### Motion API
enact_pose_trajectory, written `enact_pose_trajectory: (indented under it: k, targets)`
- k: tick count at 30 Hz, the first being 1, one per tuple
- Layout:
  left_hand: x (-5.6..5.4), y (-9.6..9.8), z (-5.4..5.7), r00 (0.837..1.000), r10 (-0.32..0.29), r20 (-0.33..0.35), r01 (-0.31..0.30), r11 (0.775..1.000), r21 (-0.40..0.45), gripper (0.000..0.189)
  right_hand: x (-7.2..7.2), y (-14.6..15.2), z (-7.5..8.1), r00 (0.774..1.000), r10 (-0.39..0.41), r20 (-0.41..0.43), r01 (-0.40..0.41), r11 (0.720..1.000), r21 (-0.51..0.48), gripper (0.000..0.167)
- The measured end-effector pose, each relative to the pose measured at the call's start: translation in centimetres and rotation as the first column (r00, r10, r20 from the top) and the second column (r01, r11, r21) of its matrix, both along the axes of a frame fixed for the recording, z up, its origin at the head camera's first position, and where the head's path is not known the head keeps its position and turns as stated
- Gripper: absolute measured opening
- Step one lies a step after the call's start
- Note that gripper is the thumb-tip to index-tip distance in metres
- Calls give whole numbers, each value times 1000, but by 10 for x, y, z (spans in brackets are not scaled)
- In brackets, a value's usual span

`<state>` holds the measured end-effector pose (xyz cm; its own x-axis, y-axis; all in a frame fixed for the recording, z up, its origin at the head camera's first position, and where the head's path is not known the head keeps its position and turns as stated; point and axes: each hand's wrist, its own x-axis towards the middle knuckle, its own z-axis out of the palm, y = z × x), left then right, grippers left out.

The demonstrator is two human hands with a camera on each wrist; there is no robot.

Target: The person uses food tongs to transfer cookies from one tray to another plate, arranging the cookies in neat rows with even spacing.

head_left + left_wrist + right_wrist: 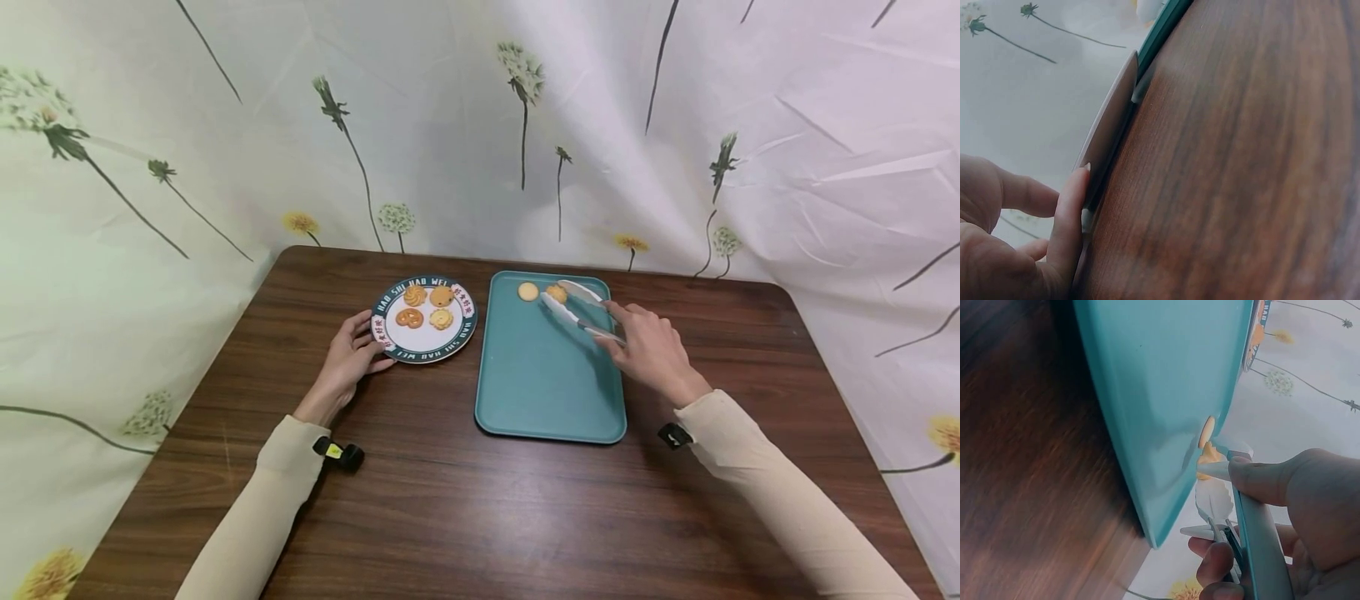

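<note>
At the left, my left hand (pixel 351 354) holds the rim of a round plate (pixel 422 355), with fingers along its left edge. White with a dark green lettered border, the plate carries several cookies, among them a swirled cookie (pixel 414 295) and a pretzel-shaped cookie (pixel 409 317). My right hand (pixel 651 346) grips metal tongs (pixel 1260 544) with pale, broad tips. Spread over the far end of a teal tray (pixel 551 375), the tips stand on either side of a golden, ridged cookie (pixel 557 292). Just left of it lies a smooth round cookie (pixel 528 292).
Plate and tray stand side by side on a dark wood-grain table (pixel 420 500), a narrow gap between them. Behind the table's far edge hangs a white cloth (pixel 450 150) printed with dandelions.
</note>
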<state>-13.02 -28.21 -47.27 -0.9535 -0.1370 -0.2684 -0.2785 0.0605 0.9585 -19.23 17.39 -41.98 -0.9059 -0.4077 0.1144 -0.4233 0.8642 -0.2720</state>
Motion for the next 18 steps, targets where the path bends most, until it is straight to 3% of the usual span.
enact_pose_trajectory:
  k: [18]
  targets:
    - [0, 0, 1, 1000, 4, -2, -4, 1000, -2, 70, 5, -21, 6, 1000, 24, 15, -24, 1000, 4, 65]
